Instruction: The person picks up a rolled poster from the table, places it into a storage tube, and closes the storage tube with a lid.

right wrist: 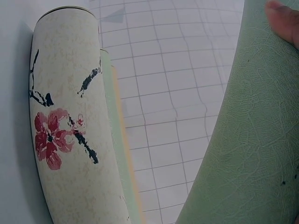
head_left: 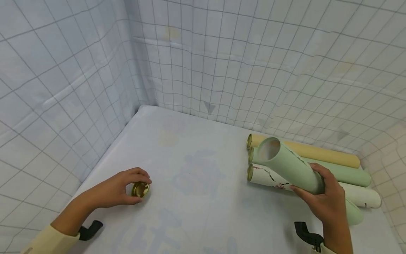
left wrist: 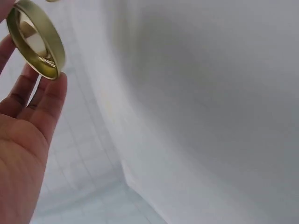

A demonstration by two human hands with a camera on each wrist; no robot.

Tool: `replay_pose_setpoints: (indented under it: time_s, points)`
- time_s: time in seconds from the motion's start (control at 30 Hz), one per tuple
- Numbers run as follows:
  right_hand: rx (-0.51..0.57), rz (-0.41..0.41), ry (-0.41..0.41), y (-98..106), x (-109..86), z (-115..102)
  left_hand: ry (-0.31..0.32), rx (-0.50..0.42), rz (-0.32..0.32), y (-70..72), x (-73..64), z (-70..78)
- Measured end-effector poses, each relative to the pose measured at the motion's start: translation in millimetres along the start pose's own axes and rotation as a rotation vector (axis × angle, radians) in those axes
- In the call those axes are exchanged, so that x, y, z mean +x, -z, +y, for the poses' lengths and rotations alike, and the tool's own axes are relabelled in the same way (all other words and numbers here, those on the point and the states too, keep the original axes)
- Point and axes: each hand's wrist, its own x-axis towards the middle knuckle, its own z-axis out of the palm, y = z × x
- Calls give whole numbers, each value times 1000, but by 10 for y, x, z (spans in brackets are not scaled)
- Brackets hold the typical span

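Observation:
My left hand pinches a round gold metal cap between thumb and fingers, low over the left part of the table. The left wrist view shows the cap's hollow inside and rim, with fingertips against its edge. At the right, my right hand grips a light green cardboard tube, tilted so that its uncapped upper end points up and left. Its textured wall fills the right side of the right wrist view, where only part of a finger shows. The tube's lower end passes behind the hand.
Beneath and behind the held tube lie a yellow tube, another green tube and a white tube with a flower print, side by side with gold-capped left ends. Grid-patterned cloth walls enclose the white-covered table.

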Motion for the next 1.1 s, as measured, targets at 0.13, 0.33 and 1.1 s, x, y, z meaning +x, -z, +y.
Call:
replay_pose_setpoints:
  time_s: [0.13, 0.33, 1.1]
  points:
    - [6, -5, 12, 10, -7, -11, -132, -123, 11, 9, 349, 139]
    - [2, -8, 29, 42, 2, -24, -299, -321, 18, -112, 1001, 417]
    - [-50, -147, 23, -84, -51, -33, -299, -489, 209, -499, 2211, 1247]
